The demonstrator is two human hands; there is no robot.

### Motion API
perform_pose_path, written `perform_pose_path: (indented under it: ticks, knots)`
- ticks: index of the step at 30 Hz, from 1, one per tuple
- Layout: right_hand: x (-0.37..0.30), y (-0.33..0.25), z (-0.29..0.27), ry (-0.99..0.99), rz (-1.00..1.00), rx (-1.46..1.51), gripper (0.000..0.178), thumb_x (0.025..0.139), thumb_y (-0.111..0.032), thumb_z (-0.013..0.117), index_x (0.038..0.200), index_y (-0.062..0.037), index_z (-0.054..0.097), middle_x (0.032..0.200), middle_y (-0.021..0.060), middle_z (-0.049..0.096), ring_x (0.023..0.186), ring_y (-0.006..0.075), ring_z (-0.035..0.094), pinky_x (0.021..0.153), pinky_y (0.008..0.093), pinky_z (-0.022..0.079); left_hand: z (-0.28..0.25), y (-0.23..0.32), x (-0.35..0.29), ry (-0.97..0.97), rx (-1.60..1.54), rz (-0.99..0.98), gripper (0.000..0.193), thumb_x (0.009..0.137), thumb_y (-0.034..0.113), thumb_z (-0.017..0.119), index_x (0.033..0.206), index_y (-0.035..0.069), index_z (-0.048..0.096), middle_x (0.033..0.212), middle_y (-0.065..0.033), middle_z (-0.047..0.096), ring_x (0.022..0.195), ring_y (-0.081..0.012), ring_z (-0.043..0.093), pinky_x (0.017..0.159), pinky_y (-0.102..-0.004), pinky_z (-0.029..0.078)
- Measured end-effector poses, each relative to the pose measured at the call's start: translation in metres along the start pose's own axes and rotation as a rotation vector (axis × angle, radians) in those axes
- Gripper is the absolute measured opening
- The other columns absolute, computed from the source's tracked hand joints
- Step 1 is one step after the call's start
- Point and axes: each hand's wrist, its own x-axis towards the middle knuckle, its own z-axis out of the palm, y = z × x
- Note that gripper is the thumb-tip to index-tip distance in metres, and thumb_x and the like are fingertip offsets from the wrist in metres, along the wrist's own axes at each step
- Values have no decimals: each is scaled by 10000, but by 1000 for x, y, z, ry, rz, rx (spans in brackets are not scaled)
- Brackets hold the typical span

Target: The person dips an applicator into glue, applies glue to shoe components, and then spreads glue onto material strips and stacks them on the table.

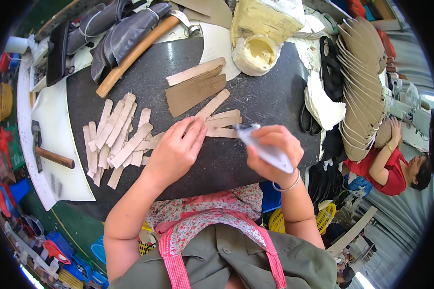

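Observation:
My left hand (pixel 177 149) lies with its fingers stretched out on several pale beige strips (pixel 222 131) on a dark worktop (pixel 270 103). To the right, my right hand (pixel 277 149) grips a whitish tool (pixel 270 153) with a dark tip, smeared by motion, so its exact kind does not show. That tip is beside the right ends of the strips. Left of my left hand, many similar strips (pixel 116 126) lie in a loose, overlapping pile. Beyond my hands rest a broad brown piece (pixel 195 96) and a narrower beige piece (pixel 193 72).
A pot (pixel 244 66) of creamy yellow paste stands at the back. Wooden handle (pixel 135 59) and grey rolled material (pixel 130 41) lie back left; a hammer (pixel 55 157) is farther left. White pieces (pixel 325 103) and stacked beige sheets (pixel 361 91) occupy the right, near a person in red (pixel 383 164).

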Motion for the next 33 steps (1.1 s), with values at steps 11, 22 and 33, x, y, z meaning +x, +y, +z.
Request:
perform_pose_path:
  ticks: [11,22,33]
  knots:
    - [-1,3,5,-125,23,14,369,646,-68,815,872,-45,523,821,110,623,646,272,624,560,337,523,-6,-5,4,-19,9,98,371,747,86,585,1085,-51,649,1225,-116,590,1151,-307,556,941,-395,507]
    - [8,-3,18,-123,-17,152,279,712,-77,803,833,-27,556,793,103,630,630,250,627,559,336,524,-2,-6,4,-13,33,116,322,760,95,587,1044,-38,663,1152,-108,620,1132,-311,574,939,-422,497]
    - [104,73,3,31,41,-341,87,880,-82,671,855,-8,632,776,150,652,618,315,628,565,377,481,-2,-6,5,176,-56,233,255,758,84,607,979,-31,661,1004,-121,660,1108,-323,614,918,-486,498]
